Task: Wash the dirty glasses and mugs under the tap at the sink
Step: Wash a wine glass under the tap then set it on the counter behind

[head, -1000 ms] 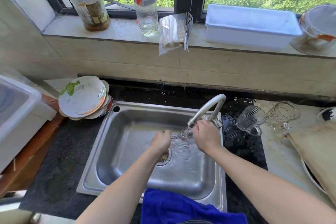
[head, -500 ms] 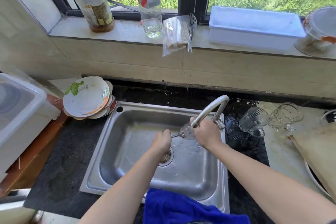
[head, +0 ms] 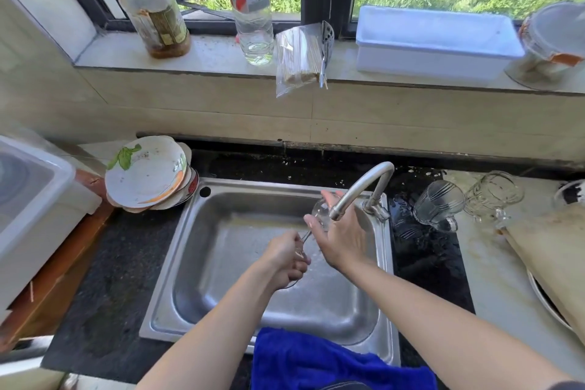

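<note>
my left hand [head: 285,258] curls tight round the stem of the wine glass [head: 319,209], held over the sink [head: 228,231]. my right hand [head: 343,241] cups its bowl, fingers and thumb curved round it, just under the tap [head: 364,187].

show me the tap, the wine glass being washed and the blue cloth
tap [head: 357,188], head view, middle of the curved spout
wine glass [head: 318,209], head view, its clear rounded cup
blue cloth [head: 316,361], head view, centre of the fabric
</note>
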`<state>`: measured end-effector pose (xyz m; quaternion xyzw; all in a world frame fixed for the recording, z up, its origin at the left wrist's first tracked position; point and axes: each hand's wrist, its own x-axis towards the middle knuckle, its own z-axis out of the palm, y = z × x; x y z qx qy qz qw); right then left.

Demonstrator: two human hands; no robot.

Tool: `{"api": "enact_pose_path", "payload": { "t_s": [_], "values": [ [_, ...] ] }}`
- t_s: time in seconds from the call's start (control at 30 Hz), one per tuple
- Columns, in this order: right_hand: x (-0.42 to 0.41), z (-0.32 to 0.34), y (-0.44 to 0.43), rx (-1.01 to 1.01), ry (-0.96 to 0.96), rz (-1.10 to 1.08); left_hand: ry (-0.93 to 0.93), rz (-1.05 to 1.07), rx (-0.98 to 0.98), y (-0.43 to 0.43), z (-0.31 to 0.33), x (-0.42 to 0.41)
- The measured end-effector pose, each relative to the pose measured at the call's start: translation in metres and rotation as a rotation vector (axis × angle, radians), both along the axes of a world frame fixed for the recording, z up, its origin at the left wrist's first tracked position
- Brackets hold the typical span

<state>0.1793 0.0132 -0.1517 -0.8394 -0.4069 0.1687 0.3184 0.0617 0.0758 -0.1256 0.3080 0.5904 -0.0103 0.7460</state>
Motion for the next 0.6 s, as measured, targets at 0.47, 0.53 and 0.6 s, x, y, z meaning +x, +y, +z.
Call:
{"api": "enact_pose_path", "payload": {
  "t_s": [0.47, 0.53, 0.6],
  "values": [
    [0.026, 0.015, 0.033, 0.307, 1.56, -0.978, 0.072, -0.232, 0.647, -0.032, -0.013, -0.01],
    [0.016, 0.017, 0.029, 0.303, 1.614, -0.962, 0.142, -0.326, 0.825, -0.032, -0.014, -0.012],
    [0.013, 0.017, 0.024, 0.266, 1.732, -0.919, 0.162, -0.366, 0.9, -0.03, -0.014, -0.016]
  ]
}}
